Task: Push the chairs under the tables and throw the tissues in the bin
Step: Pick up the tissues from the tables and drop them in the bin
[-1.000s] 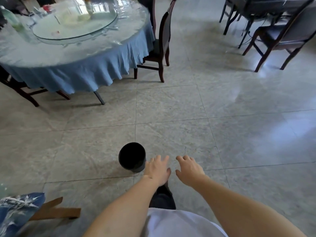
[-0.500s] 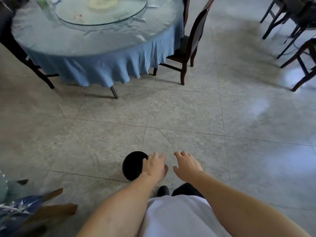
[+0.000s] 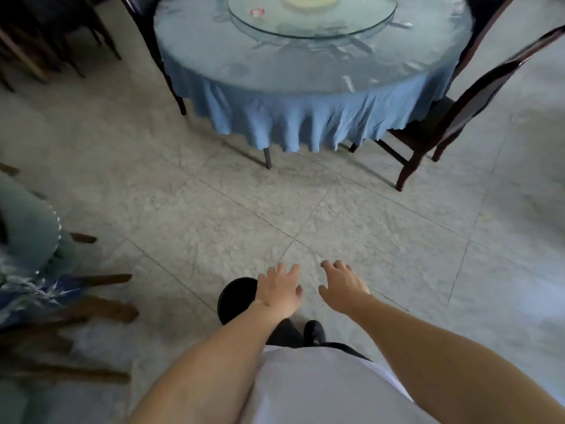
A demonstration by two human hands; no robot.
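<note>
A small black bin [image 3: 234, 296] stands on the tiled floor just in front of my feet. My left hand [image 3: 279, 289] hovers over its right rim, fingers spread, holding nothing. My right hand [image 3: 344, 284] is open beside it, over bare floor. Ahead stands a round table [image 3: 305, 87] with a blue cloth and a glass turntable [image 3: 312, 22]. A dark wooden chair [image 3: 458, 111] sits at the table's right, its seat partly under the cloth. Another dark chair [image 3: 153, 47] stands at the table's left. A small pink-and-white scrap [image 3: 256, 12] lies on the turntable.
At the left edge is another table [image 3: 27, 237] with a dark blue patterned cloth and brown wooden chair legs [image 3: 104, 307] beneath it. More dark furniture [image 3: 46, 38] fills the top left corner. Grey tiled floor [image 3: 305, 215] lies between me and the round table.
The view has swung left, so the round table now sits ahead and closer. The chairs at the far right have left the frame. Both hands stay open near the bin.
</note>
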